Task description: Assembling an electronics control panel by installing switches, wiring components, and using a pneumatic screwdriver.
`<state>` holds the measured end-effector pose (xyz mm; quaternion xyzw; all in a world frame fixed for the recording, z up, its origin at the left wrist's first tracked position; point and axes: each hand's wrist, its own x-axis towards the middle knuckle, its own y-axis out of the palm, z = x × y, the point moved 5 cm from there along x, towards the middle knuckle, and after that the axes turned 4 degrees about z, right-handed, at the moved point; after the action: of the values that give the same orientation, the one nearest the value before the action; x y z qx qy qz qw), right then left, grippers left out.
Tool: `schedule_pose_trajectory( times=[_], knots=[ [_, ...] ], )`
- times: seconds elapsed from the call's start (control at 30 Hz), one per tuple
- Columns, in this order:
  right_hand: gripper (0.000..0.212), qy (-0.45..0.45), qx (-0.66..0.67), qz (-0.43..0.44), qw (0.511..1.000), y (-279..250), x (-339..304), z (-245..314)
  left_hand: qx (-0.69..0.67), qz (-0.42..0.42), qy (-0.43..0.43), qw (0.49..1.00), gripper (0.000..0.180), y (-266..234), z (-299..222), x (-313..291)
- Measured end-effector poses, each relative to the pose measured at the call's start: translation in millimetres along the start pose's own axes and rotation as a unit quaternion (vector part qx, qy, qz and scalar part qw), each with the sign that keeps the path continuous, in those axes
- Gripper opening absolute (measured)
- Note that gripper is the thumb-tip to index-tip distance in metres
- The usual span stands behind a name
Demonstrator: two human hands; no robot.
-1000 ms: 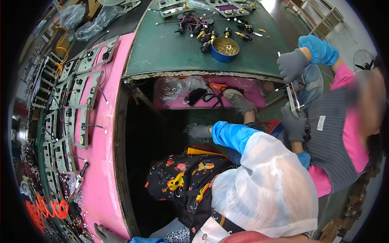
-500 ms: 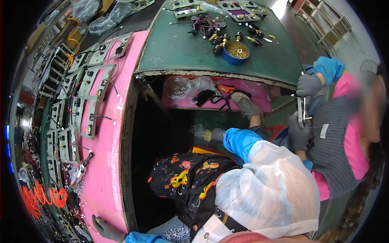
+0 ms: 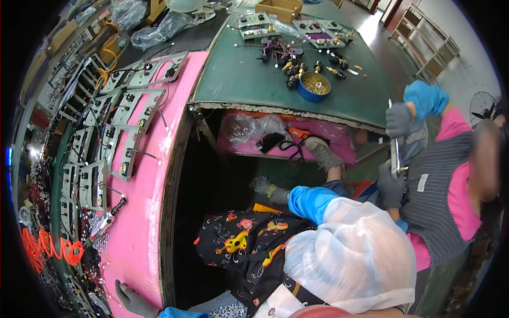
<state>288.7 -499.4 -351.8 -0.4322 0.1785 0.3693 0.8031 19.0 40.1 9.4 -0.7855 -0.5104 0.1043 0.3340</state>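
Note:
My left hand (image 3: 137,301), in a grey glove and blue cuff, rests on the near end of the pink tabletop (image 3: 135,233), fingers stretched out and holding nothing. My right hand (image 3: 279,196), also grey-gloved, reaches low beside the bench, under the level of the tops. Its fingers are closed at a clear plastic thing (image 3: 260,185) with a yellowish part; its exact kind is too small to make out. My white sleeve and black flowered apron (image 3: 249,233) fill the lower middle. On the pink top stand several grey metal brackets (image 3: 132,153) with black fittings and wires.
A co-worker in grey gloves (image 3: 398,119) holds a long grey metal piece at the right. The green table (image 3: 238,79) carries a blue tin (image 3: 314,87) of small brass parts and black-and-brass fittings. A pink shelf (image 3: 241,150) beneath holds plastic film, a phone and orange-handled scissors.
The view has shifted a little, so the tables appear lower and further right. My right hand stays low with the clear plastic thing. My left hand remains on the pink top.

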Motion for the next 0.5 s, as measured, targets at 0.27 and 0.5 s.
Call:
schedule_pose_trajectory(
  times=[0.27,0.5],
  knots=[
    [0.041,-0.008,-0.022,-0.011,1.0,-1,-4,-9,-0.039,-0.019,0.017,0.999,0.036,3,11,5],
    [0.041,-0.025,-0.032,-0.014,0.999,4,-1,-9,-0.041,-0.005,-0.005,0.999,0.035,1,16,5]
  ],
)
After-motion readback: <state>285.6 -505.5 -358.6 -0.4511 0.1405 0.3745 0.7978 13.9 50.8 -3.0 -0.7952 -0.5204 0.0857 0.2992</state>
